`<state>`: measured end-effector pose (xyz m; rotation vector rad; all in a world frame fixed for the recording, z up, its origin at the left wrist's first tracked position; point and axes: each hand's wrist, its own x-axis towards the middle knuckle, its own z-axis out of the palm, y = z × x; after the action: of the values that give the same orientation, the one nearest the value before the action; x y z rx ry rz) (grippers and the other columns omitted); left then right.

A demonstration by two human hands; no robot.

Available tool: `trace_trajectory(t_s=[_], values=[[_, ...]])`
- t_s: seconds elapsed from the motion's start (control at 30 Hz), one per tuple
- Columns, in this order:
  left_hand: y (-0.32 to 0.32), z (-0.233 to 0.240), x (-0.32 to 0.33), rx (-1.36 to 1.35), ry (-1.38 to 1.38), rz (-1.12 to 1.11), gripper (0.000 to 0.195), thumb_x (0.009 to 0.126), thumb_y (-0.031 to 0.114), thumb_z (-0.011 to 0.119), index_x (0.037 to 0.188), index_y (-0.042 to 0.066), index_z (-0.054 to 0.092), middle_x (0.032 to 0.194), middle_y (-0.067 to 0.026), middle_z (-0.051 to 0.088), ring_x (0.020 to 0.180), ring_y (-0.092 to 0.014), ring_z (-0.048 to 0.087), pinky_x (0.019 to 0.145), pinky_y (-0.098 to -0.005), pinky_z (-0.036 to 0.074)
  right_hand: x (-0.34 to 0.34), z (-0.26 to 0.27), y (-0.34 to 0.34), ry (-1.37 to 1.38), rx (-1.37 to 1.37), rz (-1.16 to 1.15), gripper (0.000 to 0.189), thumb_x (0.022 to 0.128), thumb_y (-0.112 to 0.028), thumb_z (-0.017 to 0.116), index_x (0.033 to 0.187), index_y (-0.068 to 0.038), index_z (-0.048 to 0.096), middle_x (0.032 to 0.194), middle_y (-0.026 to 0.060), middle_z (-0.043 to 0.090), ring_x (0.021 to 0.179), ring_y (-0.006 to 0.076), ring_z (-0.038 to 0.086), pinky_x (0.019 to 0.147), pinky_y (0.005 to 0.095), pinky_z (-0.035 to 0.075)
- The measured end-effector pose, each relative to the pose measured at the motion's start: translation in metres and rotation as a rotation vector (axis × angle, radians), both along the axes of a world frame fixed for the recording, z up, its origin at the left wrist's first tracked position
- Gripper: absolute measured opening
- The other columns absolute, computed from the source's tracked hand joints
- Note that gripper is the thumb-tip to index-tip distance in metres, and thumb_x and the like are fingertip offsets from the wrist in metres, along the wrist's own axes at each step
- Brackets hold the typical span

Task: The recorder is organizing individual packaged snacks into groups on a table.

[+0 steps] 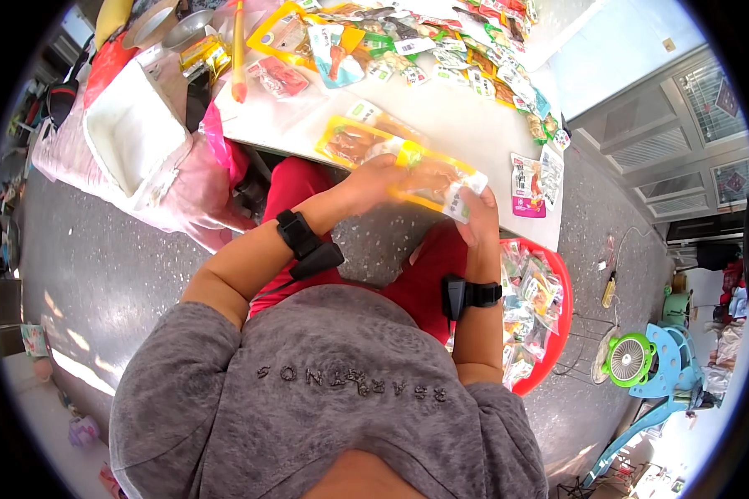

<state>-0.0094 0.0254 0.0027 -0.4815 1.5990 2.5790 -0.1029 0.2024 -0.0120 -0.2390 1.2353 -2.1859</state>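
Between my two hands, over the near edge of the white table (268, 118), is a yellow-edged clear food packet (434, 178). My left hand (374, 178) grips its left end, and my right hand (479, 212) has its right end between thumb and fingers. Just left of it, a second yellow-edged packet (352, 140) with brown food lies by the table's edge, partly over a paler packet (384, 121). A white and magenta packet (527, 187) rests to the right of my right hand. A heap of small food packets (449, 50) spreads across the table's far side.
A red basin (564, 312) of packets stands on the floor at the right, below the table. To the left are a white foam box (134, 131) on pink cloth and metal bowls (187, 31). A green fan (628, 358) stands further right.
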Motion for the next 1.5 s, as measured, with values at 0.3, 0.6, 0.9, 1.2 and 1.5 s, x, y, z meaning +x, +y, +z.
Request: trace_trajectory(t_s=[0.3,0.6,0.9,1.2,1.5], values=[[-0.008,-0.012,-0.003,-1.393,0.34,0.201,0.024,0.07,0.021,0.051,0.085,0.002,0.05,0.088,-0.0119,0.05,0.082,-0.027,0.047,0.07,-0.0337,0.037,0.002,-0.01,0.016,-0.019,-0.01,-0.163,0.024,0.074,0.005,0.04,0.097,0.002,0.045,0.09,0.0113,0.052,0.079,0.0201,0.054,0.07,0.0323,0.046],[-0.002,-0.021,-0.006,-1.757,0.192,0.066,0.032,0.066,0.026,0.05,0.087,0.003,0.05,0.092,-0.0136,0.048,0.089,-0.029,0.044,0.077,-0.0369,0.037,0.0,-0.016,0.017,-0.071,-0.004,-0.25,0.023,0.074,0.004,0.041,0.096,-0.001,0.045,0.088,0.0105,0.052,0.075,0.0216,0.055,0.062,0.0325,0.048],[-0.004,-0.023,-0.01,-1.649,0.18,0.144,0.016,0.067,0.015,0.044,0.07,0.0,0.049,0.075,-0.0159,0.05,0.073,-0.032,0.049,0.066,-0.0393,0.04,0.002,-0.023,0.009,-0.155,-0.022,-0.252,0.023,0.074,0.003,0.043,0.096,-0.003,0.044,0.087,0.0092,0.053,0.074,0.0204,0.055,0.06,0.0312,0.048],[-0.008,-0.022,-0.008,-1.437,0.207,0.208,0.014,0.069,0.013,0.041,0.068,0.0,0.046,0.07,-0.0184,0.049,0.069,-0.034,0.048,0.063,-0.0409,0.038,0.002,-0.014,-0.002,-0.143,0.093,-0.071,0.022,0.075,0.001,0.043,0.097,-0.004,0.045,0.086,0.0083,0.053,0.072,0.0194,0.055,0.056,0.0295,0.047],[-0.008,-0.023,-0.005,-1.399,0.173,0.199,0.015,0.071,0.014,0.04,0.069,-0.001,0.044,0.071,-0.0188,0.048,0.069,-0.035,0.047,0.06,-0.0416,0.038,-0.015,-0.013,0.011,-0.106,0.151,0.127,0.022,0.071,0.0,0.048,0.092,-0.005,0.048,0.081,0.007,0.055,0.067,0.0177,0.056,0.047,0.0259,0.045]])
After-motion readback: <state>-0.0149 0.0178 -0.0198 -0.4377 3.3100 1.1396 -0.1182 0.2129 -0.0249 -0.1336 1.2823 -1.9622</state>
